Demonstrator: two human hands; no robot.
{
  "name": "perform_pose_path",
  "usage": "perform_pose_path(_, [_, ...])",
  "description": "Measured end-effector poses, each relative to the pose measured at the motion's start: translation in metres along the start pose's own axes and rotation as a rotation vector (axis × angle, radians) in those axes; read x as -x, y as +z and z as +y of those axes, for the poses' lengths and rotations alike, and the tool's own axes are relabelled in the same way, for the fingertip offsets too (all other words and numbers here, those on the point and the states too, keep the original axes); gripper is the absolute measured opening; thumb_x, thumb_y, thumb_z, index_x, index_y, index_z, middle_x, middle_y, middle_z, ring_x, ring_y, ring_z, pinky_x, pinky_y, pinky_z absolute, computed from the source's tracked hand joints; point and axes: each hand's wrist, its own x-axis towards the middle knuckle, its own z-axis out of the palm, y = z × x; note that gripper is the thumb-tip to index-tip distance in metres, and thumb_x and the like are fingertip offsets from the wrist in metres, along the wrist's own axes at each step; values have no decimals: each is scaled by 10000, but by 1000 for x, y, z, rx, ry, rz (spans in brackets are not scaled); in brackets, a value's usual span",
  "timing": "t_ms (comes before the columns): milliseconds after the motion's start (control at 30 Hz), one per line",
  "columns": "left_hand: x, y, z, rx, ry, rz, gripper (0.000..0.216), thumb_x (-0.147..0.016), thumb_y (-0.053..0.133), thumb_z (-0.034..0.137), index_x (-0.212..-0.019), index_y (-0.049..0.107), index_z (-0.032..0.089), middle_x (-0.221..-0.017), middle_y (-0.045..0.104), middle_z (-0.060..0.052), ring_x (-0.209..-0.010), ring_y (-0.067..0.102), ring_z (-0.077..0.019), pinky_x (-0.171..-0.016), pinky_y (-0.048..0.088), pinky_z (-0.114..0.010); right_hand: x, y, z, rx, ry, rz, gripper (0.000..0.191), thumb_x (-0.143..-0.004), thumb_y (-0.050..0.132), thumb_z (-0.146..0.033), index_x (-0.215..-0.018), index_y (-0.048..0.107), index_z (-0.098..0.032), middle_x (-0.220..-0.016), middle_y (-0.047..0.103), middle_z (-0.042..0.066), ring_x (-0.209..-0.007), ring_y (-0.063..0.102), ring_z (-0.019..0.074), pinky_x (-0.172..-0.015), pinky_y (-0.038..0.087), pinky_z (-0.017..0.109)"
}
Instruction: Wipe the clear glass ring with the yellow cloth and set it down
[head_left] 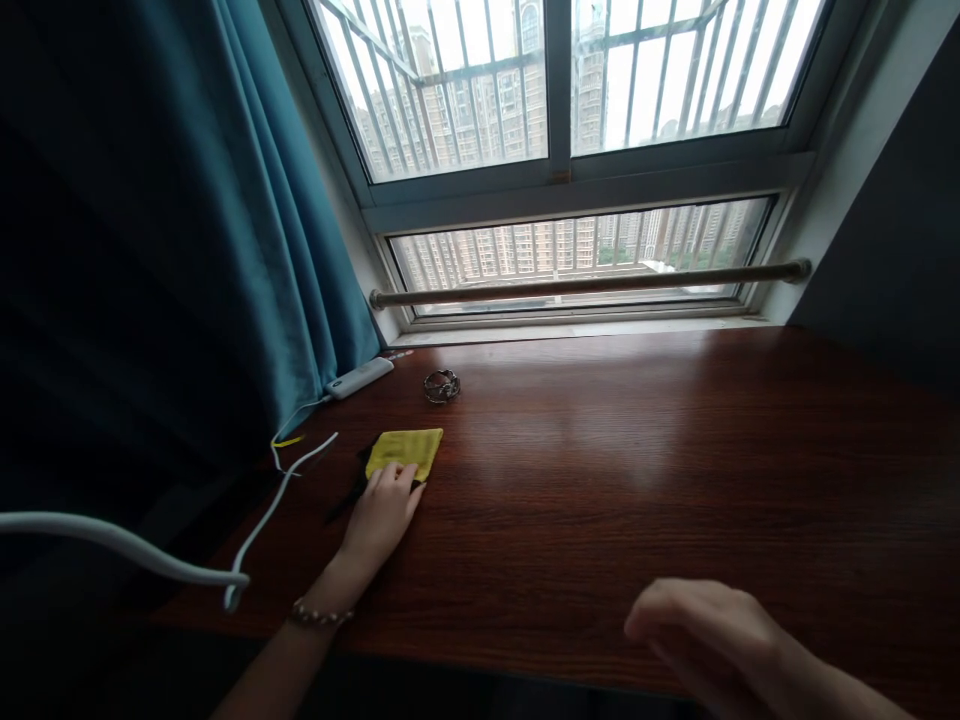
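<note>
Two hands, one yellow cloth (409, 448). The cloth lies on one table (570, 480), at one o'clock from the left hand (381, 518), whose fingers touch its near part; whether they pinch it, I cannot tell. At four o'clock from the cloth, the right hand (712, 630) is loosely curved, its inner side hidden, so its grip I cannot tell. One metal ring-shaped object (442, 387) sits at one o'clock from the cloth.

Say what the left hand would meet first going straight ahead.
The yellow cloth, already partly under the left hand; beyond it, the ring-shaped object looks next in line, though depth is unclear.
</note>
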Motion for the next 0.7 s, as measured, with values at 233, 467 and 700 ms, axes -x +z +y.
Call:
perform_pose_path(233, [-21, -8, 67, 440, 376, -130, 224, -862, 396, 129, -998, 568, 174, -1012, 526, -83, -939, 506, -200, -863, 414, -313, -57, -17, 52, 161, -106, 104, 127, -916, 411, -179, -951, 533, -166, -832, 566, 54, -737, 540, 147, -652, 422, 245])
perform_pose_path(467, [-79, -15, 124, 596, 688, -76, 304, -866, 505, 355, -1120, 535, 191, -1083, 536, -99, -989, 486, -221, -890, 377, -330, -64, -1, 113, 441, -147, 51, 337, -843, 581, -306, -1107, 477, -124, -990, 525, 114, -943, 478, 236, -817, 427, 359])
perform_pose_path(700, [-167, 36, 19, 555, -462, 332, 432, -927, 310, 424, -1099, 358, 30, -935, 454, -113, -822, 467, -184, -755, 387, -331, -66, -2, 131, 573, -56, 31, 411, -808, 647, -272, -1158, 477, -139, -957, 556, 88, -894, 503, 239, -768, 450, 358])
